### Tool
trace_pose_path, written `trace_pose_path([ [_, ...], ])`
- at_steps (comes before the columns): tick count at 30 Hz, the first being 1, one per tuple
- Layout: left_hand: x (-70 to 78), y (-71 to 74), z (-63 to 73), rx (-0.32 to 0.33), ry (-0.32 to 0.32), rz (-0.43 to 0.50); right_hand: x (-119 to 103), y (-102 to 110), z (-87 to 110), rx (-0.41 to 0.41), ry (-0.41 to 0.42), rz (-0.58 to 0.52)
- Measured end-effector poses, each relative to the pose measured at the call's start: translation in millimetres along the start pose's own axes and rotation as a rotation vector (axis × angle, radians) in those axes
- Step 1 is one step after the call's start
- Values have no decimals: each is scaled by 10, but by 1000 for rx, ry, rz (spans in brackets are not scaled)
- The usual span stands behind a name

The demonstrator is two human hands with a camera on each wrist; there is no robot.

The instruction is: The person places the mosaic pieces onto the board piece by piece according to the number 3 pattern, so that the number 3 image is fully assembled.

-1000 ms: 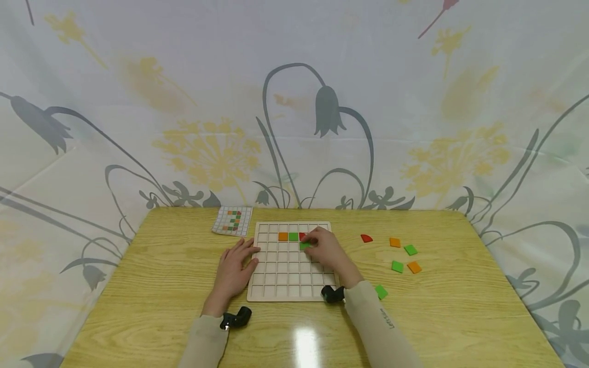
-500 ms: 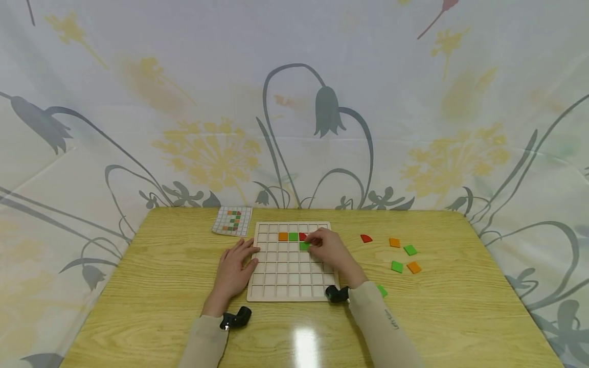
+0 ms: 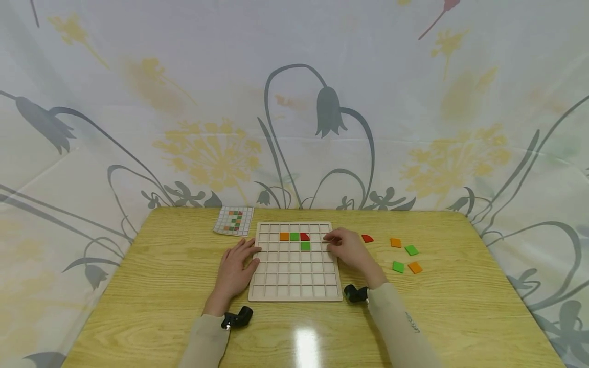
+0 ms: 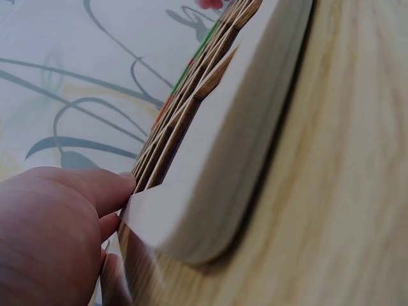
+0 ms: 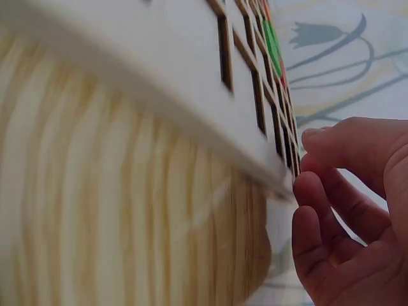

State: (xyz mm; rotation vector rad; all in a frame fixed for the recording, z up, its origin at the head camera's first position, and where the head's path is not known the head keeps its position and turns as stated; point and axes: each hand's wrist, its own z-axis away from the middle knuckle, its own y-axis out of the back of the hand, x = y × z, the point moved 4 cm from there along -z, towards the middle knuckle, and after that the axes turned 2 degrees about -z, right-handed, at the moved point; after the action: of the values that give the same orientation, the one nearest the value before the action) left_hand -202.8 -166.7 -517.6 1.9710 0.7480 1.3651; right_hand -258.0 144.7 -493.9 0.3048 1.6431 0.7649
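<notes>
A pale wooden grid board (image 3: pixel 295 298) lies on the table. In its upper rows sit an orange square tile (image 3: pixel 284 236), a green square tile (image 3: pixel 294 236) and a red quarter-round tile (image 3: pixel 304 237), with another green square tile (image 3: pixel 306 246) just below the red one. My left hand (image 3: pixel 233 268) rests along the board's left edge, fingers relaxed and fingertips on the rim. Over the board's right edge hovers my right hand (image 3: pixel 350 250), fingers loosely bent and holding nothing. The right wrist view shows its fingertips near the board's rim.
Right of the board lie a loose red quarter-round tile (image 3: pixel 367 238), orange tiles (image 3: pixel 395 243) and green tiles (image 3: pixel 398 267). A printed pattern card (image 3: pixel 221 225) lies behind the left hand. A flowered cloth (image 3: pixel 294 153) hangs behind the wooden table (image 3: pixel 161 286).
My right hand has let go of the lower green tile and moved right to the board's edge. Its sleeve now hides a loose green tile seen earlier. The left hand stays put.
</notes>
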Motion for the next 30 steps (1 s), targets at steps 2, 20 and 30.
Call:
trace_pose_path([
  [2,-3,-8,-4,0,4,3,45,57,33,7,8,5],
  [20,3,2,-6,-13,9,17,413,480,339,83,7,72],
  [30,-3,1,-1,-23,17,13,542,665,506,134,-9,85],
])
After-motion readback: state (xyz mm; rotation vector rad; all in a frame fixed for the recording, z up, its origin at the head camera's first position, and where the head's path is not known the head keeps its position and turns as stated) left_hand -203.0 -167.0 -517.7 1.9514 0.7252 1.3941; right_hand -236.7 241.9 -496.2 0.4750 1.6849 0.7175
